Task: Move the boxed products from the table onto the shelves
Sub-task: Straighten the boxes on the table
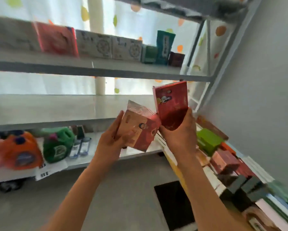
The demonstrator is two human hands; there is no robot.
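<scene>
My left hand [112, 139] grips a pink-and-red box [138, 130], tilted, in front of the middle shelf [56, 110]. My right hand [181, 130] holds a taller red box [170, 100] upright from below, just right of the first box and touching it. Both boxes hang in the air near the middle shelf's right end. On the upper shelf [90, 64] stand several boxes: a red one [56, 39], two white patterned ones [110, 45], a green one [149, 54], a teal one [165, 45] and a dark red one [176, 59].
The table [176, 165] on the right carries many boxes, among them a green one [208, 140] and pink-red ones [223, 162]. The lowest shelf holds an orange jug [21, 150], a green jug [58, 144] and small packets. A dark rectangle [175, 204] lies on the floor.
</scene>
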